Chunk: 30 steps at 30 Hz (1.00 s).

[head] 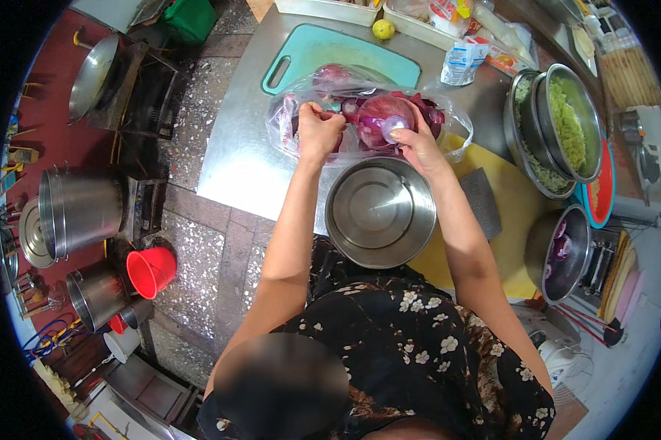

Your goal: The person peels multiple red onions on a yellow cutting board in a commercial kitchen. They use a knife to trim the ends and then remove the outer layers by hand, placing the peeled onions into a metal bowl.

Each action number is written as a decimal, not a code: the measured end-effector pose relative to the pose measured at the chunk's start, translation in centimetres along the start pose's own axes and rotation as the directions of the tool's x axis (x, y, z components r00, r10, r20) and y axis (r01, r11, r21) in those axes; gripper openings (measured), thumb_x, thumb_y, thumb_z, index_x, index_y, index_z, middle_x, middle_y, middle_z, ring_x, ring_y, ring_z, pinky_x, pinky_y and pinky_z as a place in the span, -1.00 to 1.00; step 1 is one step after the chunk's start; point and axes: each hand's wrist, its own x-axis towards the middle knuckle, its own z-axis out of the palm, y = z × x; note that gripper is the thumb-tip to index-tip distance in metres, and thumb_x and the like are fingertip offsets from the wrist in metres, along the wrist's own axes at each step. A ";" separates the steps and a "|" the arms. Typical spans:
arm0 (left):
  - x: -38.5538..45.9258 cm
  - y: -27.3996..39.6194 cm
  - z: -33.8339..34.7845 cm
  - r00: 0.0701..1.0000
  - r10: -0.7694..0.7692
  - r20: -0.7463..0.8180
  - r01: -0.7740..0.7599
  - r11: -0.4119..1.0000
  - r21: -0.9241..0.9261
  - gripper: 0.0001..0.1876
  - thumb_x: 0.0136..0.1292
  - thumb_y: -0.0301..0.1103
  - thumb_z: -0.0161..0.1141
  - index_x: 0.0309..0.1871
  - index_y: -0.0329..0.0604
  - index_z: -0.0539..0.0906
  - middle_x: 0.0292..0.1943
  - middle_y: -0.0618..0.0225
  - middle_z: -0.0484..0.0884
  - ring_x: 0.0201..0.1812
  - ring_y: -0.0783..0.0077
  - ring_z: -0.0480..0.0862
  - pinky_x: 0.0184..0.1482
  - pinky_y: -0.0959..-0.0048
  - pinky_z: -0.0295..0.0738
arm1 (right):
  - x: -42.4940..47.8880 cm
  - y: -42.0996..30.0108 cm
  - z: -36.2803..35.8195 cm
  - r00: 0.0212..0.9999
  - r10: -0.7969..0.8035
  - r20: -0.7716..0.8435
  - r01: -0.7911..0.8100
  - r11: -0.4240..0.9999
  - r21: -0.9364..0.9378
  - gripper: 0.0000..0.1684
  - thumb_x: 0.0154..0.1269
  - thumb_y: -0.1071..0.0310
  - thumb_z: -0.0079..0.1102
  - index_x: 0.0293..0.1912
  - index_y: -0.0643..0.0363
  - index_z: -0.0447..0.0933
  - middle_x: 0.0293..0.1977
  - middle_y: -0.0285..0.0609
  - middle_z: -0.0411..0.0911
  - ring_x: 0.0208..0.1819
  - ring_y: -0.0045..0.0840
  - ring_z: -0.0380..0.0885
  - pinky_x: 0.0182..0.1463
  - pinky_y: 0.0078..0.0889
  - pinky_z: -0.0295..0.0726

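My right hand (418, 146) holds a large red onion (383, 113) with a pale cut end, above a clear plastic bag (286, 129) spread on the steel table. My left hand (320, 132) pinches a strip of dark red onion skin at the onion's left side. Loose purple skins (435, 113) and more onions lie in the bag. Just below the bag, between my forearms, stands a round steel pot (380, 212) with nothing in it. A grey cleaver blade (480, 203), partly hidden by my right forearm, rests on a yellow cutting board (509, 209).
A turquoise cutting board (347, 52) lies behind the bag, near a lemon (383, 29). At the right are steel bowls of chopped green vegetable (566, 124) and a steel bowl (534, 258) with peeled onions. A red bucket (151, 272) stands on the floor at left.
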 end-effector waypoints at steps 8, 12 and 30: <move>2.0 -3.7 -2.6 0.906 0.408 0.108 -0.344 0.565 0.750 -0.83 0.10 -0.56 0.06 -0.20 -0.28 0.45 -0.34 -0.14 0.64 -0.29 -0.16 0.66 -0.20 0.04 0.55 | -0.6 -2.2 -0.2 0.959 0.156 0.236 -0.221 0.934 0.281 -0.10 -0.01 0.27 0.30 0.34 0.16 0.20 0.21 -0.04 0.39 0.23 -0.27 0.43 0.27 -0.11 0.48; 0.1 -0.3 -1.1 0.925 0.304 0.229 -0.375 0.618 0.691 -0.79 0.16 -0.62 0.00 -0.12 -0.24 0.46 -0.33 -0.06 0.69 -0.26 -0.08 0.70 -0.21 0.09 0.58 | 1.1 -1.1 -0.9 0.994 0.085 0.062 -0.087 0.996 0.022 -0.08 -0.02 0.37 0.33 0.35 0.14 0.17 0.17 -0.07 0.40 0.18 -0.30 0.45 0.22 -0.15 0.52; -4.7 5.3 -0.4 0.636 0.691 0.344 -0.770 0.535 0.348 -0.78 0.12 -0.59 0.27 -0.22 -0.20 0.46 -0.37 0.13 0.65 -0.40 0.12 0.67 -0.34 0.35 0.58 | 1.7 -0.6 0.3 0.997 0.072 0.013 -0.061 0.911 -0.407 -0.13 0.01 0.44 0.36 0.32 0.13 0.20 0.09 -0.17 0.44 0.10 -0.48 0.47 0.18 -0.40 0.48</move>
